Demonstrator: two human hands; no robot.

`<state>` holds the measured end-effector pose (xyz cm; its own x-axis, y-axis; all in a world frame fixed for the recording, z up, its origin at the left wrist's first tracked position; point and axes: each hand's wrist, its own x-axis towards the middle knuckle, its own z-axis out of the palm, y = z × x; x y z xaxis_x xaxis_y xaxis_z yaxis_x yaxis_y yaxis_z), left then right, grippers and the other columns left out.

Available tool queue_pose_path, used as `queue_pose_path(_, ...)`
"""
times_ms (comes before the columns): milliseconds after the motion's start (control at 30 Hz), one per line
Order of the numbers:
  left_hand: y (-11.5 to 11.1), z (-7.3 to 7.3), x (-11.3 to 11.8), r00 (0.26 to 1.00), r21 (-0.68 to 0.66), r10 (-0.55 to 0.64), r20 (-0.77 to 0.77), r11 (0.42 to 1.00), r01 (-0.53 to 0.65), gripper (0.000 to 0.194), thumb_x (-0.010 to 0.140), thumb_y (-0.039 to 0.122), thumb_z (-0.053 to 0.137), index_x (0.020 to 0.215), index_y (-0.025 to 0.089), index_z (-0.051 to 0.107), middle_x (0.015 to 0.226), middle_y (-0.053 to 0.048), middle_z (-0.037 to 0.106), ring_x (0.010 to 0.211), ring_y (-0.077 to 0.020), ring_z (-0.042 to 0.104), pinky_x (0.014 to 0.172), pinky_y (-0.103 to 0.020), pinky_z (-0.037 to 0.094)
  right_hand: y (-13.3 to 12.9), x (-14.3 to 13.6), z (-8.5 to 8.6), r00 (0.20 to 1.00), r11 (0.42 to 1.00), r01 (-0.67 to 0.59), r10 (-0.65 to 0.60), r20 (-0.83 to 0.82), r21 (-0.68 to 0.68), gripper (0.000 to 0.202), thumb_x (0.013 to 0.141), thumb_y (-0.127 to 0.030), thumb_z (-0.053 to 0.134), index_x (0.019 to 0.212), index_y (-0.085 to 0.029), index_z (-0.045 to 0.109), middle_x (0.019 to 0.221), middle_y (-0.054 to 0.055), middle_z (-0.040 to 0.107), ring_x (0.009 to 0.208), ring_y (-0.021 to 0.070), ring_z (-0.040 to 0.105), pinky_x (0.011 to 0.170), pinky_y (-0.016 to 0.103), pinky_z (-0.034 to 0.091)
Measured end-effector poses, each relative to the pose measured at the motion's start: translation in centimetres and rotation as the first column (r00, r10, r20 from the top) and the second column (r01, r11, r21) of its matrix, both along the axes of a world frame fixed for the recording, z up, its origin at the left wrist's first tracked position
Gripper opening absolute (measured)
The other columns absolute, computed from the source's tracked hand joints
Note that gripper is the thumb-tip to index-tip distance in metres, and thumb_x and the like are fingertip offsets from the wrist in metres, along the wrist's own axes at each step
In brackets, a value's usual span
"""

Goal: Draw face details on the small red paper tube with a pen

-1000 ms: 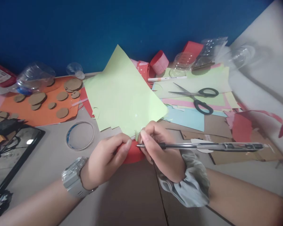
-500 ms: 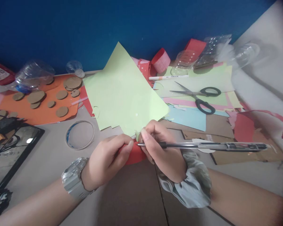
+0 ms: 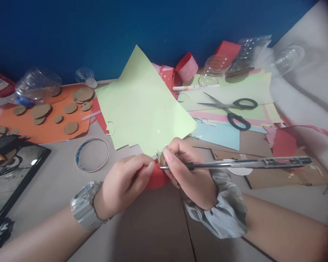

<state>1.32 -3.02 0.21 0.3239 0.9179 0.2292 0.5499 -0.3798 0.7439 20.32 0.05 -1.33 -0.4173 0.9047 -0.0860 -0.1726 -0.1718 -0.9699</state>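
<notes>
My left hand point(image 3: 128, 182), with a grey watch at the wrist, is closed on a red paper piece point(image 3: 156, 178), thumb on top. My right hand point(image 3: 187, 169) pinches a clear-barrelled pen point(image 3: 243, 163) that lies nearly level, its back end pointing right. The pen's tip meets or hovers just over the red piece's upper edge; I cannot tell which. Fingers of the right hand also sit against the red piece's right end, partly hidden. Just beyond both hands lies a large light-green sheet point(image 3: 144, 105) with a ragged near edge.
Black-handled scissors point(image 3: 232, 105) and a white marker point(image 3: 195, 87) lie on coloured papers at right. A tape roll point(image 3: 78, 156) is left of my hands. Cardboard discs point(image 3: 41, 111) rest on orange paper point(image 3: 82, 127). Plastic bottle parts point(image 3: 39, 85) line the blue wall.
The pen's back end has tipped slightly upward and away. Both hands keep nearly the same place on the red paper piece; the view has shifted a little.
</notes>
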Motion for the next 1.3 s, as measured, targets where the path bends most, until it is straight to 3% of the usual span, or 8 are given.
queue_pose_path(800, 0.14, -0.01, -0.08, 1.0, -0.018, -0.006, 0.003, 1.0, 0.006, 0.023, 0.103, 0.008, 0.049, 0.089, 0.025, 0.056, 0.07, 0.009, 0.064, 0.059, -0.0075, 0.055, 0.058, -0.016, 0.044, 0.19, 0.26, 0.21, 0.998, 0.996, -0.066, 0.066, -0.012, 0.055, 0.034, 0.112, -0.033, 0.056, 0.08, -0.025, 0.046, 0.064, -0.008, 0.04, 0.051, 0.0104, 0.031, 0.048, 0.028, 0.024)
queue_pose_path(967, 0.05, -0.06, -0.13, 1.0, -0.055, 0.002, 0.013, 0.998, -0.002, 0.023, 0.103, 0.011, 0.05, 0.087, 0.025, 0.056, 0.069, 0.008, 0.064, 0.058, -0.0093, 0.054, 0.056, -0.019, 0.042, 0.17, 0.12, 0.55, 0.999, 0.995, -0.041, 0.039, 0.025, 0.088, 0.038, 0.111, -0.035, 0.057, 0.077, -0.026, 0.043, 0.061, -0.008, 0.039, 0.052, 0.0112, 0.032, 0.05, 0.029, 0.026)
queue_pose_path(1167, -0.03, 0.0, -0.21, 1.0, -0.083, 0.022, 0.005, 0.996, -0.022, 0.022, 0.102, 0.014, 0.051, 0.085, 0.025, 0.057, 0.067, 0.006, 0.064, 0.057, -0.0111, 0.054, 0.055, -0.021, 0.044, 0.46, 0.48, 0.19, 0.994, 0.992, -0.108, 0.105, 0.036, 0.071, 0.037, 0.112, -0.041, 0.056, 0.079, -0.026, 0.045, 0.066, -0.006, 0.043, 0.054, 0.0127, 0.036, 0.049, 0.029, 0.027)
queue_pose_path(1300, -0.17, -0.16, -0.3, 0.999, -0.073, 0.043, 0.014, 0.996, -0.042, 0.023, 0.101, 0.01, 0.051, 0.084, 0.025, 0.056, 0.069, 0.007, 0.065, 0.058, -0.01, 0.056, 0.057, -0.019, 0.046, 0.36, 0.34, 0.13, 0.998, 0.996, -0.055, 0.055, 0.009, 0.068, 0.035, 0.11, -0.037, 0.057, 0.079, -0.026, 0.048, 0.067, -0.005, 0.045, 0.055, 0.0127, 0.036, 0.049, 0.029, 0.028)
